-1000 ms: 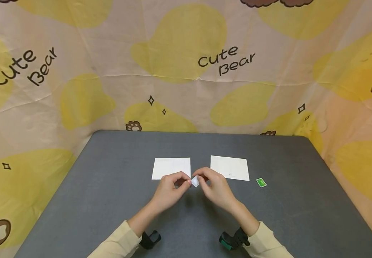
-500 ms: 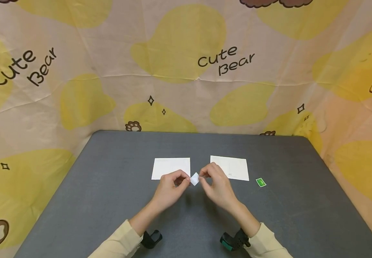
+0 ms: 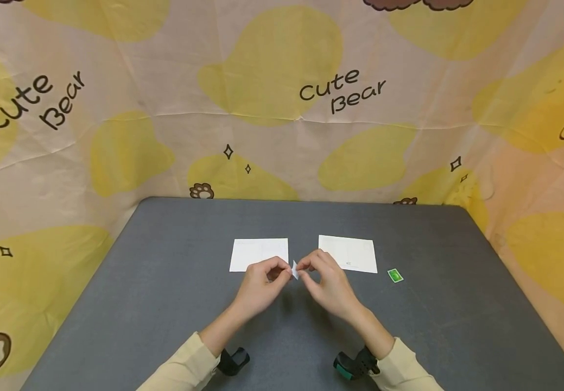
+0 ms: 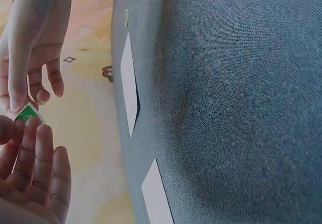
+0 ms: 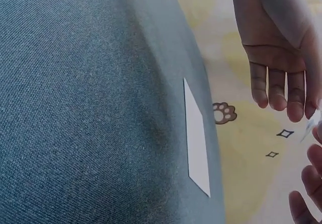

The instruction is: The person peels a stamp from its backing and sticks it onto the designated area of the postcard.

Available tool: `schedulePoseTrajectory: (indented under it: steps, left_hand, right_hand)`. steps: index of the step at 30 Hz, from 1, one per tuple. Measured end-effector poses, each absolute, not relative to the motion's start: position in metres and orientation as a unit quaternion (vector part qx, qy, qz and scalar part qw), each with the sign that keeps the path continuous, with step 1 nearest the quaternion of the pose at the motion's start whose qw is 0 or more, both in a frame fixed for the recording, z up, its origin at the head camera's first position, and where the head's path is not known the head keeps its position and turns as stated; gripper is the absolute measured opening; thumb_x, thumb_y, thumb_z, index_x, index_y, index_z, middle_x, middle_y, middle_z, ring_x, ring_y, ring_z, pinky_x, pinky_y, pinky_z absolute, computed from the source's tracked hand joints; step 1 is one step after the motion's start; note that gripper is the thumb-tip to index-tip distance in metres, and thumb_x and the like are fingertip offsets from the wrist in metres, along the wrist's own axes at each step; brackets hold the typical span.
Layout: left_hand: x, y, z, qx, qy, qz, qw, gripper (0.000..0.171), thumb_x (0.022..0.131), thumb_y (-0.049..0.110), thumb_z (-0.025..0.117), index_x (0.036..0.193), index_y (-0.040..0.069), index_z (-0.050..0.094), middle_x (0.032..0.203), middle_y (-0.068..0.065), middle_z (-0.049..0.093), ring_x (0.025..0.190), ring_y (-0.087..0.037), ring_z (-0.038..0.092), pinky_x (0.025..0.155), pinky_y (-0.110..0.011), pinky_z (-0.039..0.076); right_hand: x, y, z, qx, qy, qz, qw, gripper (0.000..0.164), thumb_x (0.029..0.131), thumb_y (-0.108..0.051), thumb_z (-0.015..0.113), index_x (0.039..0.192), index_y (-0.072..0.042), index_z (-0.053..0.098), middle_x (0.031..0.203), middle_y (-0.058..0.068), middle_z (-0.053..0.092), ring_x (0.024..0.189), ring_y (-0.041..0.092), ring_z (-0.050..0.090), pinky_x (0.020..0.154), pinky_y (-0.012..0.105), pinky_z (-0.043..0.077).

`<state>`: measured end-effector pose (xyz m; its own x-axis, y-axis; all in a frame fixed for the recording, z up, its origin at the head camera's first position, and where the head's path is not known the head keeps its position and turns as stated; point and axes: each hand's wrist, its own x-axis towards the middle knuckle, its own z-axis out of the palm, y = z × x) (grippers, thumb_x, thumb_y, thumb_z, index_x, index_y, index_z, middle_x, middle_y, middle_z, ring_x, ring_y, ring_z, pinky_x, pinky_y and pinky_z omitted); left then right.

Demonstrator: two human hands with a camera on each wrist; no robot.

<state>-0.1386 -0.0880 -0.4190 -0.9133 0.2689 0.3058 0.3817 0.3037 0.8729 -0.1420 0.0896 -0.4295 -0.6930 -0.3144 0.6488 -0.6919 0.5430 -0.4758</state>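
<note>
Between both hands is a small postage stamp [image 3: 295, 270], seen nearly edge-on in the head view. Its green face with a white border shows in the left wrist view, as stamp [image 4: 29, 111]. My left hand [image 3: 257, 285] pinches one side of it between thumb and fingertips. At the opposite side, the thumb and forefinger of my right hand [image 3: 329, 285] come together on its edge; fingertips partly hide the contact. The stamp is held above the table, just in front of two white paper rectangles.
The left white paper [image 3: 257, 254] and the right white paper [image 3: 349, 254], faintly marked near its lower edge, lie flat on the grey table [image 3: 179, 304]. A second green stamp [image 3: 395, 275] lies to the right. A patterned cloth [image 3: 272, 65] hangs behind.
The stamp has turned from showing its pale back to nearly edge-on. My right fingertips drew back slightly, then closed in on the stamp again. The papers and second stamp stay put.
</note>
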Motion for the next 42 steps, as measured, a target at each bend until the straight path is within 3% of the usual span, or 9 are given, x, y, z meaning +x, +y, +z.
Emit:
schedulePoseTrajectory:
  steps: [4, 11, 24, 33, 42]
  left_hand:
    - [-0.138, -0.088, -0.419, -0.212, -0.803, -0.554, 0.062, 0.01, 0.085, 0.002, 0.06, 0.081, 0.007, 0.067, 0.076, -0.004, 0.069, 0.067, -0.018, 0.065, 0.059, -0.024, 0.051]
    - [-0.139, -0.09, -0.42, -0.213, -0.811, -0.541, 0.061, 0.015, 0.085, 0.003, 0.06, 0.079, 0.014, 0.067, 0.075, 0.004, 0.067, 0.065, -0.004, 0.061, 0.06, -0.022, 0.051]
    - [-0.138, -0.088, -0.419, -0.236, -0.805, -0.54, 0.066, 0.012, 0.085, 0.002, 0.061, 0.079, 0.011, 0.066, 0.076, 0.001, 0.067, 0.069, -0.006, 0.062, 0.063, -0.022, 0.053]
    - [-0.125, -0.085, -0.395, -0.241, -0.807, -0.535, 0.068, 0.009, 0.084, -0.005, 0.059, 0.078, -0.001, 0.065, 0.075, -0.012, 0.067, 0.067, -0.02, 0.063, 0.061, -0.025, 0.053]
    - [-0.12, -0.086, -0.389, -0.239, -0.808, -0.534, 0.07, 0.008, 0.082, -0.007, 0.059, 0.077, -0.003, 0.065, 0.072, -0.012, 0.066, 0.064, -0.017, 0.061, 0.059, -0.025, 0.052]
  right_hand:
    - [-0.141, 0.089, -0.43, 0.301, -0.844, 0.373, 0.242, 0.016, 0.077, -0.004, 0.07, 0.085, -0.015, 0.062, 0.083, -0.007, 0.056, 0.08, 0.009, 0.053, 0.071, 0.023, 0.047]
    - [-0.14, 0.088, -0.43, 0.307, -0.845, 0.374, 0.228, 0.015, 0.078, -0.004, 0.069, 0.085, -0.014, 0.061, 0.082, -0.008, 0.056, 0.079, 0.008, 0.053, 0.071, 0.022, 0.047]
    - [-0.139, 0.09, -0.433, 0.313, -0.841, 0.379, 0.227, 0.012, 0.08, -0.005, 0.068, 0.084, -0.014, 0.061, 0.079, -0.007, 0.054, 0.074, 0.012, 0.053, 0.067, 0.025, 0.047]
    - [-0.139, 0.09, -0.435, 0.308, -0.844, 0.377, 0.224, 0.014, 0.08, -0.004, 0.066, 0.079, -0.016, 0.059, 0.073, -0.011, 0.049, 0.067, 0.009, 0.047, 0.058, 0.024, 0.043]
    - [-0.14, 0.091, -0.435, 0.304, -0.844, 0.377, 0.232, 0.016, 0.08, -0.003, 0.066, 0.078, -0.016, 0.057, 0.071, -0.01, 0.046, 0.066, 0.005, 0.044, 0.058, 0.019, 0.04]
